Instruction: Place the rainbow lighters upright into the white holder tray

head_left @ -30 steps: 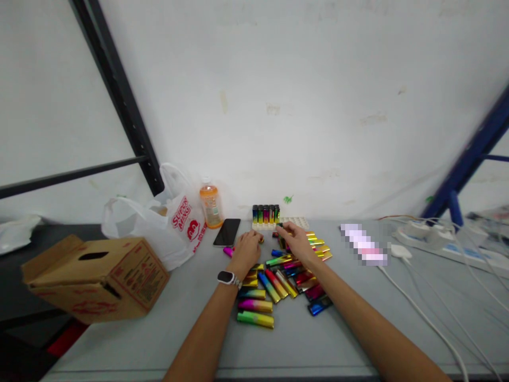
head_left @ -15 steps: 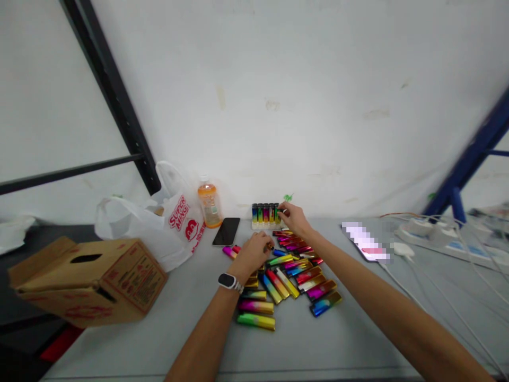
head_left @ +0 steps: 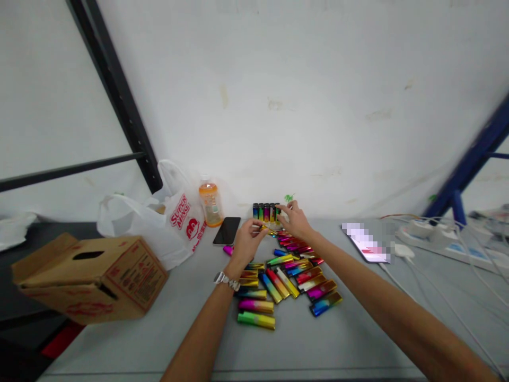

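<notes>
My left hand (head_left: 249, 240), with a watch at the wrist, is closed on a gold-coloured lighter (head_left: 269, 230) in front of the upright row. My right hand (head_left: 295, 218) is at the right end of that row, its fingers apart around the end lighter; whether they touch it is hard to see. Several upright lighters (head_left: 266, 211) with black tops stand side by side in a pale holder near the wall. Below both hands, many shiny multicoloured lighters (head_left: 286, 281) lie loose on the grey table (head_left: 191, 329), some partly hidden by my left hand.
A dark phone (head_left: 227, 231), an orange drink bottle (head_left: 211, 202), a white plastic bag (head_left: 159, 231) and an open cardboard box (head_left: 91, 278) stand to the left. On the right lie a lit phone (head_left: 363, 241), cables and a power strip (head_left: 457, 246).
My left hand has moved up and away from the loose lighters toward the row, bringing a lighter with it. My right hand's fingers have spread apart at the row's right end.
</notes>
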### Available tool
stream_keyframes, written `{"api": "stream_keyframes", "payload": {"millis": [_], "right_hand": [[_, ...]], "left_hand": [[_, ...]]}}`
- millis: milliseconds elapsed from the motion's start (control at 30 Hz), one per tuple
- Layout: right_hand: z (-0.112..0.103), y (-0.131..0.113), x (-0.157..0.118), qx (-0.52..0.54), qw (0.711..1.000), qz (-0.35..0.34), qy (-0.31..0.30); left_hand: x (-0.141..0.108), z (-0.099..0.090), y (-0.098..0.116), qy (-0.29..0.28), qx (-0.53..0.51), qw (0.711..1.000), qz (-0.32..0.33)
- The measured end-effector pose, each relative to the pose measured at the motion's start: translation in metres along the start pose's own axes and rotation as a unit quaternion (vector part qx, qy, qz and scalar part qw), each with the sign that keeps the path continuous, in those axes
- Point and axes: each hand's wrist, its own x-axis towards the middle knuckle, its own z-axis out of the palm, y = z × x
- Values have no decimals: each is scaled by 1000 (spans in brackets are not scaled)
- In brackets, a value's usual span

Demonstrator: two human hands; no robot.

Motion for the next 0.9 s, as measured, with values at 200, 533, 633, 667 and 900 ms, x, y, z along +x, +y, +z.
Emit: {"api": "stream_keyframes", "payload": {"millis": [200,533,633,667,900], "right_hand": [[0,-38,-30,326,941,82,-41],[0,-63,-52,557,807,181,69],[-5,-64,-57,598,777,185,66],[-7,-64,-58,607,770,189,57],[-9,-60,-64,504,830,238,7]], "left_hand": [[-1,2,3,36,-124,991,-28],[-9,11,-5,-106,8,994,25],[-11,8,2,-102,105,987,61],[-11,7,3,-95,122,986,66],[-12,7,3,-104,142,982,72]]}}
